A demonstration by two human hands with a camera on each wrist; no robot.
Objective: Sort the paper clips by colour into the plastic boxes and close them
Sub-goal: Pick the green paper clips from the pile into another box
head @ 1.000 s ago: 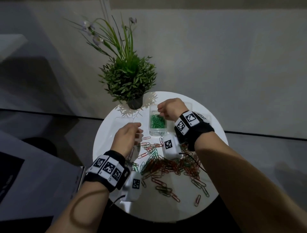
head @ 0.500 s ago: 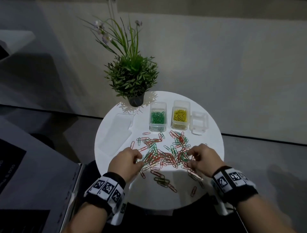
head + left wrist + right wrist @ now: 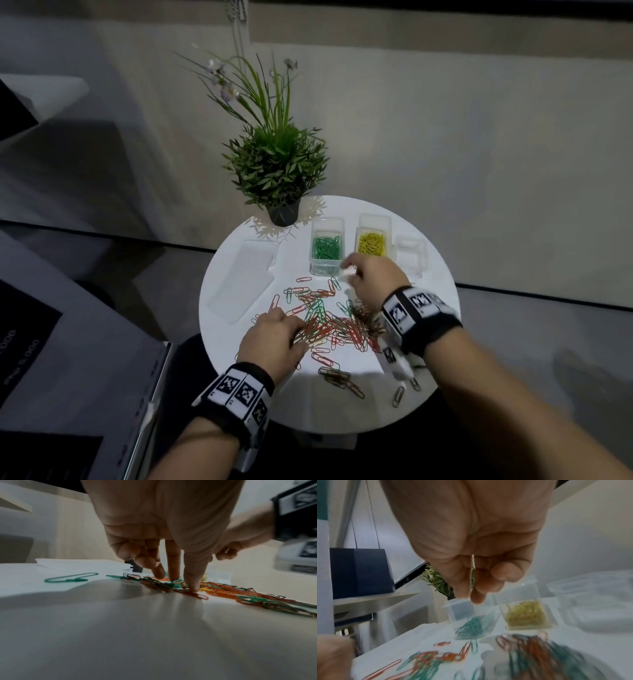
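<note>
A mixed pile of red and green paper clips (image 3: 329, 318) lies on the round white table (image 3: 387, 407). Behind it stand three open clear boxes: one with green clips (image 3: 326, 250), one with yellow clips (image 3: 372, 245), and an empty one (image 3: 411, 255). My left hand (image 3: 274, 334) rests at the pile's left edge. Its straight fingers (image 3: 193, 582) press on clips, one of them red (image 3: 192, 594). My right hand (image 3: 356, 270) hovers just in front of the green and yellow boxes, fingers curled, pinching a thin pale clip (image 3: 472, 563) seen edge-on.
A flat clear plastic lid (image 3: 246, 277) lies at the table's left. A potted plant (image 3: 277, 171) stands at the back, left of the green box. A few stray clips (image 3: 399, 394) lie near the front edge. A grey surface (image 3: 68, 359) lies to the left.
My right hand has lifted off the pile's right side and moved forward to the boxes. The left hand stays at the pile's left edge.
</note>
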